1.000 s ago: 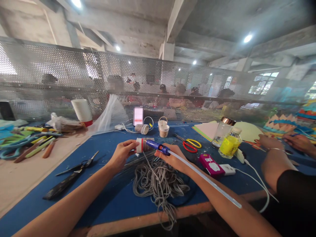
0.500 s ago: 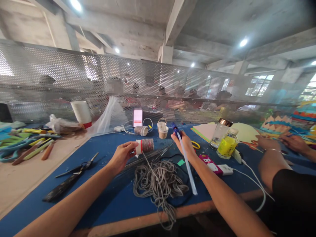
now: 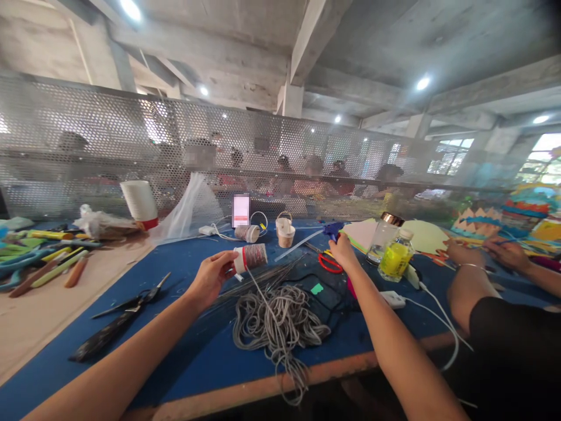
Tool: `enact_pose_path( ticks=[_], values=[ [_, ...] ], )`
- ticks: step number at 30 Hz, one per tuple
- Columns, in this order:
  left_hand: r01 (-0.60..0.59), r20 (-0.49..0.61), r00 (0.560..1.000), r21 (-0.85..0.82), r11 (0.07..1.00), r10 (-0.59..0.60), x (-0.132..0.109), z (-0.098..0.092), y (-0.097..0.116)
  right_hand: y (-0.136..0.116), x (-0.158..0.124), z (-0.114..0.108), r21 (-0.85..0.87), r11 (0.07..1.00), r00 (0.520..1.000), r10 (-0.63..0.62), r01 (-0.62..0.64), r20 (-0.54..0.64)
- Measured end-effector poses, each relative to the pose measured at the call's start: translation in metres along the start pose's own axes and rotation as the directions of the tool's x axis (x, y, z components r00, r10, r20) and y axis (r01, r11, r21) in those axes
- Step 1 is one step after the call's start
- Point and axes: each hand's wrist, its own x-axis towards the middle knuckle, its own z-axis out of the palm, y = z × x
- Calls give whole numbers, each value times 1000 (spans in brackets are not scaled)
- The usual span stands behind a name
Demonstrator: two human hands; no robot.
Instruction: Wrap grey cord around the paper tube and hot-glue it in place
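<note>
My left hand (image 3: 214, 272) is closed on the rim end of a small paper cup (image 3: 254, 255), which lies sideways in the air and is wrapped in grey cord. From the cup a strand runs down to a loose heap of grey cord (image 3: 280, 321) on the blue tabletop. Farther right, my right hand (image 3: 344, 250) grips a blue hot glue gun (image 3: 333, 230); a long translucent glue stick (image 3: 300, 244) sticks out of it to the left. Red-handled scissors (image 3: 329, 263) lie just below that hand.
Black scissors (image 3: 127, 316) lie at left. A small bucket-shaped cup (image 3: 284, 232), another wrapped cup (image 3: 248, 234) and a phone (image 3: 241, 210) stand behind. Bottles (image 3: 395, 257) and a white plug (image 3: 393, 299) are right, beside a co-worker's arm (image 3: 471, 280).
My right hand has moved forward and right with the glue gun, and the glue stick has swung from pointing toward me to pointing left. My left hand still holds the cup.
</note>
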Motion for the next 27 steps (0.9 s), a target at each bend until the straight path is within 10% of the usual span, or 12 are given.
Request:
enact_pose_path(
  ticks=[15, 27],
  values=[
    [28, 77, 997, -15, 999, -27, -5, 7, 0, -15, -28, 6, -385, 920, 948, 53, 76, 313],
    [42, 127, 991, -38, 998, -37, -7, 9, -2, -46, -47, -4, -250, 930, 962, -247, 269, 115]
  ],
)
